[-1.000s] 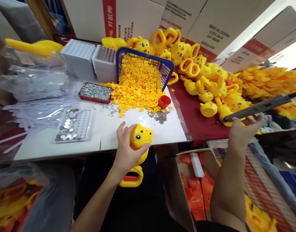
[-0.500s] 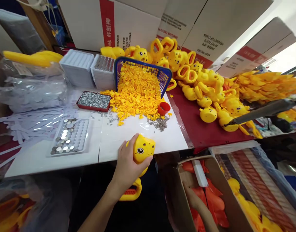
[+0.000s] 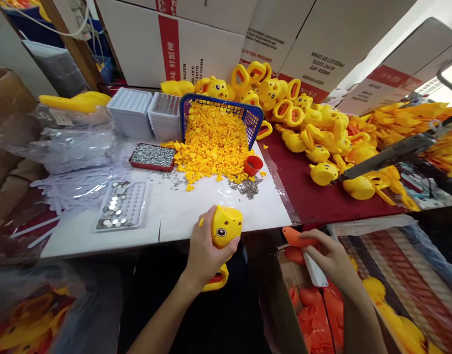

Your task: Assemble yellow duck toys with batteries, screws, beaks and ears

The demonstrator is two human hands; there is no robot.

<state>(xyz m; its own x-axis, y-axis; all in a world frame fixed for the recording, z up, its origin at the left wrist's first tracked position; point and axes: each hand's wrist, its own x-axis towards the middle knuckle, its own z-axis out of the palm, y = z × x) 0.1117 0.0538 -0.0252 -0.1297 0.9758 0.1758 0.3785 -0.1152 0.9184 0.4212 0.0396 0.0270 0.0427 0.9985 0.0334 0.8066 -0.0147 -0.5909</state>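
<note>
At the near table edge my left hand (image 3: 208, 246) is closed around a yellow plastic toy animal head (image 3: 228, 223) with a printed eye and small dark holes. Its looped yellow handle (image 3: 219, 280) hangs below the hand. Over the cardboard box on the right, my right hand (image 3: 331, 255) pinches an orange curved plastic piece (image 3: 294, 237) between thumb and fingers. Just under that hand a white corded device (image 3: 315, 269) lies at the box, partly covered by the fingers. More orange pieces (image 3: 317, 319) fill the cardboard box (image 3: 275, 290).
A blue basket (image 3: 253, 120) spills small yellow parts (image 3: 214, 147). Beside them are a red cup (image 3: 253, 165), loose screws (image 3: 248, 188) and a tray of metal pins (image 3: 153, 157). A clear tray (image 3: 137, 206) holds round discs. An electric screwdriver (image 3: 390, 156) hangs right, before piled yellow toys (image 3: 321, 123).
My right hand has risen out of the box and now has an orange piece in its fingers. The left hand keeps the toy. The view has shifted slightly.
</note>
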